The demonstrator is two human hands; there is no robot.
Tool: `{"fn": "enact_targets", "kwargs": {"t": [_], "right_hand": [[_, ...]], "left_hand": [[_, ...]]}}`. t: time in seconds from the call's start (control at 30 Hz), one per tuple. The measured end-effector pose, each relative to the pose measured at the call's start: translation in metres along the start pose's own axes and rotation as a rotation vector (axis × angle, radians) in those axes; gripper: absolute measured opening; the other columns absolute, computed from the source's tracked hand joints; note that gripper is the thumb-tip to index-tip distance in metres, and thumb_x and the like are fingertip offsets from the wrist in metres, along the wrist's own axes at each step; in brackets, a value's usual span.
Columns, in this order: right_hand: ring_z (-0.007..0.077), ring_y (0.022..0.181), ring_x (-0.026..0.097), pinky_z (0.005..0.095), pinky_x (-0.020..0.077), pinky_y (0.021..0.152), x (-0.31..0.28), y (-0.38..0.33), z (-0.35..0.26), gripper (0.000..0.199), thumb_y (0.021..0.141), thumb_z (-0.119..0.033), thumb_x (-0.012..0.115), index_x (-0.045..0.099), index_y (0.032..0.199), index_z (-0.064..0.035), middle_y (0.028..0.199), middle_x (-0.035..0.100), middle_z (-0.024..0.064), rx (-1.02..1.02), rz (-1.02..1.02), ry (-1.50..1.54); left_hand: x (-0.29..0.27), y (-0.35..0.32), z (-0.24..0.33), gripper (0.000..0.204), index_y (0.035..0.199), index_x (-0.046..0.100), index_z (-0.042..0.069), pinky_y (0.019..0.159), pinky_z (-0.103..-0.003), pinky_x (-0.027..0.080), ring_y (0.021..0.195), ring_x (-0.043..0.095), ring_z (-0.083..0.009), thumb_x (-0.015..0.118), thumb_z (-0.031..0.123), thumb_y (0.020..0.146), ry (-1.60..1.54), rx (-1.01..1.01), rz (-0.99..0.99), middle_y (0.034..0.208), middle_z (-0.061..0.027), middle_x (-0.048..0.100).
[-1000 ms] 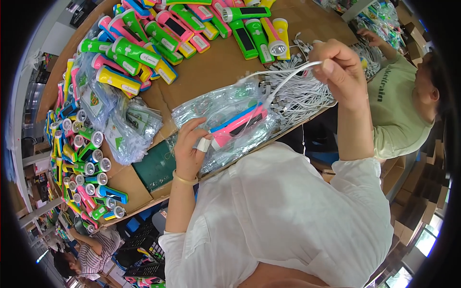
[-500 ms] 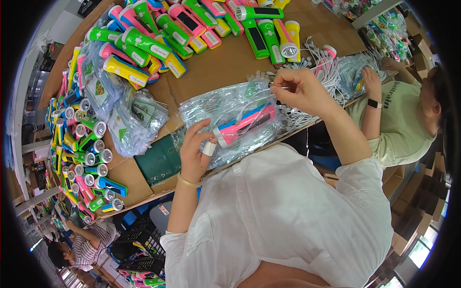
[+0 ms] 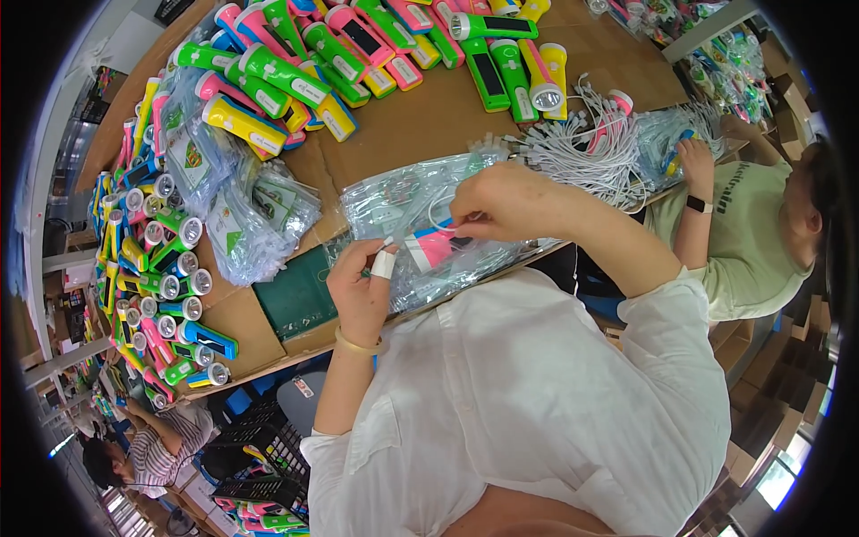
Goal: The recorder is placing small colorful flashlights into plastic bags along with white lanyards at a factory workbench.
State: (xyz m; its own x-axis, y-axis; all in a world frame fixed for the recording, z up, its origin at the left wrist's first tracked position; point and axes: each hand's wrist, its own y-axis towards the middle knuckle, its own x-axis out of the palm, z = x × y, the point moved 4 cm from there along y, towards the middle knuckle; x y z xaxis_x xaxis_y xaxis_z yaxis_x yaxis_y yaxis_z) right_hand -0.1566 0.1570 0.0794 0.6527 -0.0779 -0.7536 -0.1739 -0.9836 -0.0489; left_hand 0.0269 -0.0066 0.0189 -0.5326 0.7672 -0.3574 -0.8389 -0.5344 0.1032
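Note:
A pink and blue flashlight (image 3: 432, 250) lies on a pile of clear plastic bags (image 3: 416, 291) at the table edge in front of me. My right hand (image 3: 514, 201) is over it, hiding much of its body, with fingers pinched on a white cable (image 3: 433, 215) that loops up beside them. Close to the flashlight's white head end is my left hand (image 3: 360, 285), white tape wrapped round its thumb. Its thumb and forefinger meet on a small white piece, seemingly the cable's end.
Many coloured flashlights (image 3: 277, 76) are heaped at the back, with more standing at the left (image 3: 165, 286). Packed bags with cards (image 3: 246, 228) lie left of my hands. A bundle of white cables (image 3: 582, 148) is at the right, near a co-worker's hand (image 3: 695, 166).
My right hand has come left and down over the flashlight with the cable. My left thumb and forefinger, apart before, have closed together. The view has shifted slightly.

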Motion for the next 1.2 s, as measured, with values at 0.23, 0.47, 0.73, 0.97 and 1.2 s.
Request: {"fn": "enact_targets", "kwargs": {"t": [0.23,0.47,0.73,0.97,1.2], "right_hand": [[0.0252,0.069,0.062,0.0357,0.0505,0.063,0.014,0.029,-0.02,0.019,0.087,-0.018,0.074,0.065,0.095,-0.0036,0.081,0.062,0.0095,0.028,-0.059,0.477],[0.0274,0.067,0.062,0.0384,0.0489,0.062,0.034,0.027,-0.013,0.02,0.085,-0.022,0.076,0.068,0.093,-0.0049,0.077,0.063,0.011,-0.147,0.142,0.357],[0.017,0.073,0.056,0.0299,0.0442,0.061,-0.026,-0.044,0.055,0.013,0.088,-0.013,0.074,0.068,0.093,-0.0021,0.08,0.056,0.0059,0.057,0.286,0.118],[0.0098,0.053,0.056,0.0257,0.0437,0.051,-0.127,-0.058,0.119,0.019,0.098,-0.021,0.066,0.065,0.094,-0.0028,0.065,0.058,-0.0006,0.541,0.646,0.505],[0.0307,0.088,0.068,0.0409,0.0592,0.072,-0.373,-0.172,0.249,0.053,0.1,-0.018,0.058,0.038,0.147,-0.0054,0.12,0.06,0.0219,0.225,1.658,0.413]], "left_hand": [[0.006,-0.001,0.021,0.018,0.1,0.072,0.0,0.073,-0.027,0.053,0.079,0.067,-0.0177,0.07,-0.005,0.083,-0.018,0.114,0.066,0.092,-0.0105,0.071],[0.007,-0.004,0.023,0.013,0.1,0.07,-0.002,0.068,-0.025,0.054,0.072,0.068,-0.0152,0.067,-0.005,0.088,-0.178,0.129,0.066,0.089,-0.0102,0.07],[-0.006,0.009,-0.014,0.009,0.103,0.065,-0.003,0.066,-0.023,0.054,0.072,0.065,-0.0103,0.064,0.002,0.096,-0.429,-0.122,0.174,0.083,-0.0051,0.067],[0.036,0.089,-0.013,0.027,0.111,0.069,0.0,0.097,-0.046,0.045,0.108,0.058,-0.0406,0.068,0.018,0.09,0.547,0.377,-0.01,0.11,-0.0198,0.067],[0.073,0.116,-0.025,0.027,0.108,0.071,0.005,0.085,-0.049,0.051,0.097,0.065,-0.0404,0.07,0.023,0.088,0.567,0.173,-0.391,0.102,-0.0187,0.07]]}}
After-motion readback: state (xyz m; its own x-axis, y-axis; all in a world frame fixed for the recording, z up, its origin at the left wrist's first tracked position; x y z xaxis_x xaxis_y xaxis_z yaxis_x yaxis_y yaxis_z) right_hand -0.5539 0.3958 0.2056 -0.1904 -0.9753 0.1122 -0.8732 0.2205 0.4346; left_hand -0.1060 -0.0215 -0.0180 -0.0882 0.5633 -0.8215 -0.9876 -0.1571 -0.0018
